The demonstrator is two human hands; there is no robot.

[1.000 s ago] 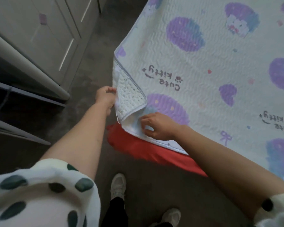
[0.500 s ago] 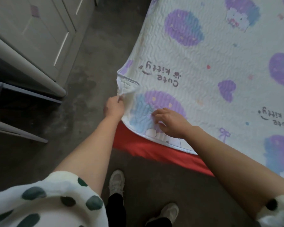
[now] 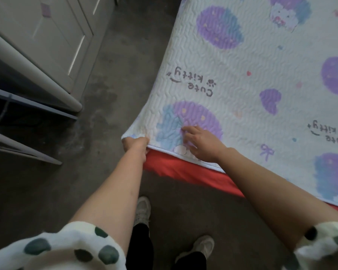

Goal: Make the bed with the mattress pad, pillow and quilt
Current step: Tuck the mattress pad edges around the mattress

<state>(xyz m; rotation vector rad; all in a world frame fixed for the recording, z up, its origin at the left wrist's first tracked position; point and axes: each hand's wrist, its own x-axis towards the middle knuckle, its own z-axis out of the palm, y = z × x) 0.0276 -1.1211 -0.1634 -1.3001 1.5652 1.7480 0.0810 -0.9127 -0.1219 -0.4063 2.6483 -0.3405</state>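
A grey, blotchy concrete floor (image 3: 109, 78) fills the left and near part of the scene. At the far left stands a cream panelled cabinet (image 3: 47, 36), with dark, grey-edged shelves (image 3: 27, 108) nearer beside it. Near the bottom, two pale worn sneakers (image 3: 143, 211) stand on the floor below black trouser legs (image 3: 141, 248).

Reaches forward and down with both bare forearms (image 3: 113, 191), spotted sleeves (image 3: 66, 248) bunched up near the elbows. Grips the near corner of the mattress pad (image 3: 232, 75) with the left hand (image 3: 136, 146), closed fist-like round the edge, back of the hand up, wrist in line with the nearly straight arm. Sets the right hand (image 3: 201, 145) just beside it on top of the pad, palm down, wrist bent a little, fingers (image 3: 190, 130) half-curled with tips on the fabric; pressing or pinching, impossible to tell.
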